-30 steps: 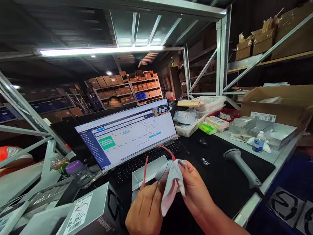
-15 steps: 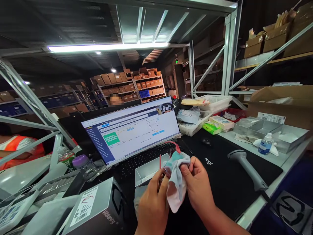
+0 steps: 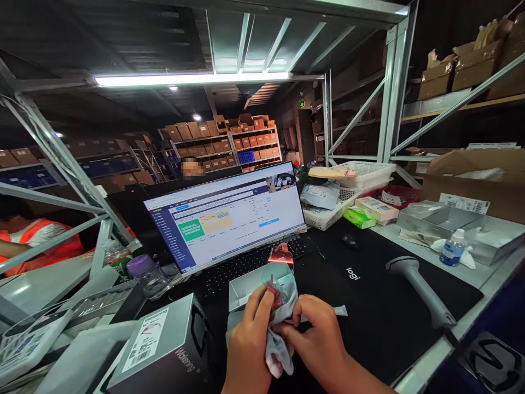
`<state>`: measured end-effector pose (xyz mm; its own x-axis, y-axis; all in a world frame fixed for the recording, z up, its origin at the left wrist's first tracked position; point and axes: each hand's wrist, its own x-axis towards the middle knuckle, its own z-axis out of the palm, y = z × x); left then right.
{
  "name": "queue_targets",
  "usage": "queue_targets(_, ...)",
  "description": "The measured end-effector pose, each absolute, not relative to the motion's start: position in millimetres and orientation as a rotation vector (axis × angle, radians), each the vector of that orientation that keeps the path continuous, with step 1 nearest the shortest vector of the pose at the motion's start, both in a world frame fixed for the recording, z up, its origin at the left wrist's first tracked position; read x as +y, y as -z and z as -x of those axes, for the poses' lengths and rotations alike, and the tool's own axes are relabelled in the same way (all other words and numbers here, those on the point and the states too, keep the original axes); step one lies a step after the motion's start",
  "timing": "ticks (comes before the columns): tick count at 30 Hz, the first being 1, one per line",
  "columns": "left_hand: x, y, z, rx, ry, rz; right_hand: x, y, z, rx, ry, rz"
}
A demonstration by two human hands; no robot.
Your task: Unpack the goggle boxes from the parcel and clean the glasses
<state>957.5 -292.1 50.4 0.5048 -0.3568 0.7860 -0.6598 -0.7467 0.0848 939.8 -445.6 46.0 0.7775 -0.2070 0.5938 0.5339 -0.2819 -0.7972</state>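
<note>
My left hand (image 3: 251, 334) is closed around what looks like a pair of red and teal tinted glasses (image 3: 281, 253), partly covered by my fingers and a cloth. My right hand (image 3: 322, 325) is closed on the soft grey cloth (image 3: 278, 350), whose pale end hangs down between my hands. Its fingers press the cloth near the part my left hand holds. Just behind my hands, an open grey box (image 3: 241, 287) rests on the desk mat. A narrow grey strip (image 3: 340, 311) sticks out past my right hand.
A monitor (image 3: 229, 224) and keyboard (image 3: 221, 279) stand behind the open box. On the right lie a barcode scanner (image 3: 422, 290), a mouse (image 3: 350, 241) and a blue bottle (image 3: 453, 249). A closed grey box (image 3: 164, 350) is at left; white baskets (image 3: 334, 210) stand behind.
The glasses have turned and dropped lower, toward the open box. My right hand has moved down and slightly left, with the cloth now bunched lower. The view has shifted slightly.
</note>
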Motion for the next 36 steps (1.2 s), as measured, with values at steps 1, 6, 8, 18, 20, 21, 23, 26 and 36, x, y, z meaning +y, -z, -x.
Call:
queue_targets(1, -295, -52, -957, -0.856, -1.136, -2.384, -448, -49, -942, -0.226, 0.677, 1.647)
queue_targets(6, -312, -65, -949, -0.99, -1.264, -2.418, -471, -78, -956, -0.106, 0.465, 1.256)
queue_targets(8, -315, -66, -948, -0.993, -1.313, -2.423, -476, -85, -958, -0.095, 0.475, 1.244)
queue_targets(18, -293, -51, -947, -0.926, -1.065, -2.447, -450, -55, -934, -0.262, 1.091, 1.678)
queue_targets(20, -291, -53, -945, -0.896, -1.061, -2.444, -445, -50, -932, -0.341, 1.148, 1.711)
queue_targets(21, -292, -54, -944, -0.884, -1.056, -2.437, -443, -48, -932, -0.371, 1.149, 1.723)
queue_targets(23, -295, -55, -945, -0.854, -1.038, -2.411, -443, -47, -934, -0.395, 1.074, 1.744)
queue_targets(26, -300, -59, -948, -0.826, -0.962, -2.384, -453, -49, -942, -0.344, 0.863, 1.727)
queue_targets(36, -269, -96, -948, -0.687, -1.332, -2.526, -530, -105, -973, -0.631, 0.277, 1.895)
